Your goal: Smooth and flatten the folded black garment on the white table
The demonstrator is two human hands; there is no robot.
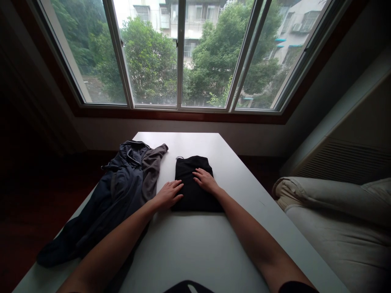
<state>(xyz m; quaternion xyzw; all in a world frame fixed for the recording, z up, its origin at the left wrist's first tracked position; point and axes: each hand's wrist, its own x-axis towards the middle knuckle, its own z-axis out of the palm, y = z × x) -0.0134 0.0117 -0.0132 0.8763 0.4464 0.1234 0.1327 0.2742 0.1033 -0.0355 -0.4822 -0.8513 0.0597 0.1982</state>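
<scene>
Black garment (pixel 195 199) lies folded mid-way across the table (pixel 195 248), left hand (pixel 168 194) and right hand (pixel 205 179) flat on it, fingers slightly spread, where uneven pressure would likely skew its folds toward the jacket (pixel 122 191).

a room in a home is shown, most likely a living room in a flat. a cream sofa (pixel 336 228) is seen well to the right of the right hand (pixel 205 180). a loose heap of dark clothes (pixel 122 191) is spread just left of the left hand (pixel 168 194), and a folded black garment (pixel 195 201) is laid under both hands on a white worktop (pixel 195 244). beyond the hands a wide sliding window (pixel 180 53) is set, through which trees (pixel 149 61) and apartment blocks (pixel 195 20) are seen.
</scene>
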